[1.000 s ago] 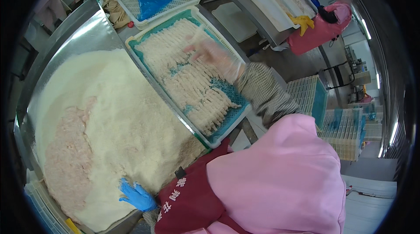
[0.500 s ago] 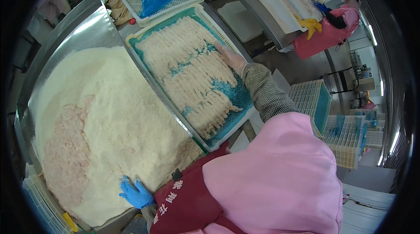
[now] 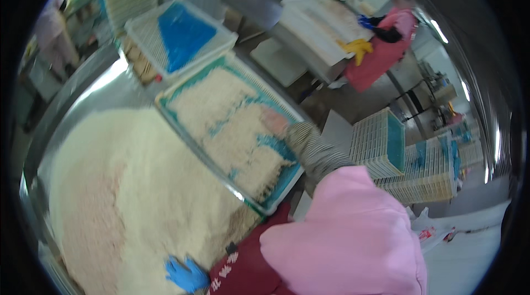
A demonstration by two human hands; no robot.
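Observation:
My left hand (image 3: pixel 187 275), in a blue glove, rests on pale crumbs (image 3: pixel 165 179) heaped in a large steel basin (image 3: pixel 107 88). Its fingers are spread and hold nothing visible. Pinkish, wet-looking minced or chopped meat (image 3: pixel 91 223) lies at the left of the heap. My right hand (image 3: pixel 274 123) reaches over a white tray (image 3: pixel 163 98) with a blue-green liner. It is on or just above rows of crumb-coated strips (image 3: pixel 212 96), near the tray's right side. Blur hides its fingers, so whether it holds a strip cannot be told.
A white crate (image 3: pixel 226 43) with a blue plastic sheet (image 3: pixel 185 35) adjoins the tray's far end. Crates (image 3: pixel 370 146) stand stacked at the right. Beyond a steel table (image 3: pixel 256 8), a person in a pink apron (image 3: pixel 375 63) works at a white trough (image 3: pixel 309 30).
The view has tilted up, so the tray and basin sit lower in the picture. My right hand has shifted inward over the strips. My left hand stays on the crumbs.

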